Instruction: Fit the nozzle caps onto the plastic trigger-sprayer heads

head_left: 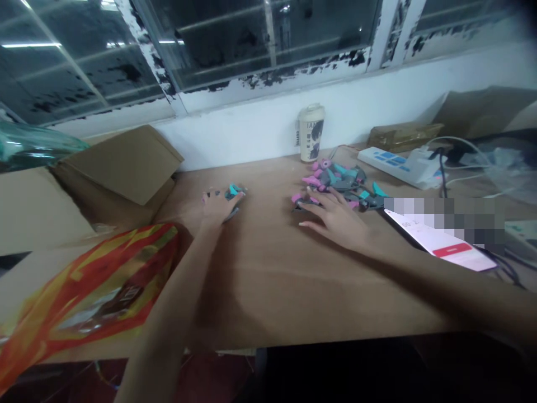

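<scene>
Heap of small pink, turquoise and grey plastic pieces [342, 178] lies near the surface's [268, 302] back edge, beside the open right hand [338, 219]; the spread left hand [216, 209] partly covers a few turquoise-and-grey pieces [234, 191], suggesting early work.

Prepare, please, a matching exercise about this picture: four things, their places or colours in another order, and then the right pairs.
1. Left hand
2. Pile of small pieces
3. Plastic bag
4. Cup

A. Standing upright before the white wall
B. Pink, teal and grey
C. At a separate teal piece
D. Red, orange and yellow

Pairs: 1-C; 2-B; 3-D; 4-A
</scene>
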Tool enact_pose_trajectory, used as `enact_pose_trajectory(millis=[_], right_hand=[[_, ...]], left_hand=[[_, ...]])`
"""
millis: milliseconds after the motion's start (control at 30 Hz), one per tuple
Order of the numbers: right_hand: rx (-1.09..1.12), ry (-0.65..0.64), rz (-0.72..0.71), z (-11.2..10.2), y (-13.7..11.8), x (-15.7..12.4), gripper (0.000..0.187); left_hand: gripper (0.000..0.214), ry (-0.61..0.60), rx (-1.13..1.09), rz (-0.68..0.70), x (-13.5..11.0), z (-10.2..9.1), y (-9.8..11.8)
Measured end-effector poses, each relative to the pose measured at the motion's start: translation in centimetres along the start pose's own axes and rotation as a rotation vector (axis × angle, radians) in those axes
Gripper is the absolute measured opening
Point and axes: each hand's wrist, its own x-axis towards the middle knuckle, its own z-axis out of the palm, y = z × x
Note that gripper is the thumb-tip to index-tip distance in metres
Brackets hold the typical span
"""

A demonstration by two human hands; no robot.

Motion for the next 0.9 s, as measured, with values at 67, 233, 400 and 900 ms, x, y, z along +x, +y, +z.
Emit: enact_pose_trajectory(millis=[67,233,400,900], right_hand=[[-0.002,0.005,0.011,-0.5,0.1,-0.9,0.047],[0.039,-0.011,0.011,-0.5,0.3,-2.1,0.046],[0.187,-0.036,-0.067,0.1,-1.7,0.1,0.050],[0.475,-0.153,-0.089,4.8,-6.5,5.9,0.045]], left_hand=[[0.040,-0.049,0.031,-0.008,-0.3,0.6,0.9],[0.065,-0.102,0.080,-0.020,-2.6,1.6,3.6],[0.066,-0.167,0.092,0.078,-4.1,0.4,4.5],[0.069,-0.194,0.006,0.145,-10.2,-3.1,2.4]])
